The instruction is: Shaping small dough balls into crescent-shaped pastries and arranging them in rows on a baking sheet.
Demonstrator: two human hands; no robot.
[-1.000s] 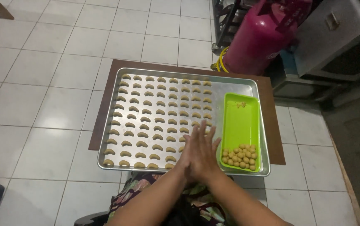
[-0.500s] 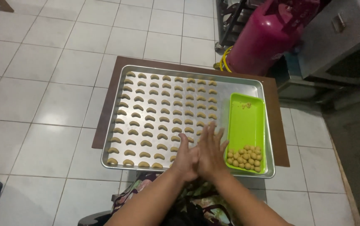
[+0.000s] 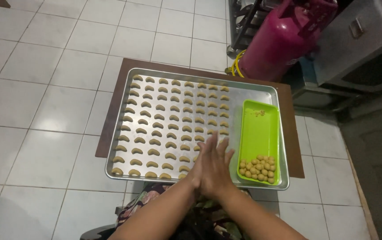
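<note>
White floor tiles (image 3: 44,102) fill most of what I see, and on them sits a low brown board (image 3: 294,146) carrying a wide metal baking tray (image 3: 262,91) at the centre of the frame. Rows of small crescent-shaped dough pieces (image 3: 164,124) cover the tray from its left edge to about two thirds across. Against the tray's right side lies a green rectangular dish (image 3: 260,133), with a cluster of small round dough balls (image 3: 257,169) heaped at its near end and a few crumbs at its far end.

At lower centre I see my two hands pressed together, palm against palm, fingers stretched out flat and slightly fanned, pointing up the frame. My left hand (image 3: 203,166) lies against my right hand (image 3: 221,171), just over the near edge of the tray and just left of the green dish. Whether anything sits between the palms I cannot tell; nothing shows from outside. Neither hand touches the tray or the dish.

In the upper right stands a pink gas cylinder (image 3: 284,40) with a yellow hose (image 3: 236,64) at its base, beside a grey metal cabinet (image 3: 364,44).
</note>
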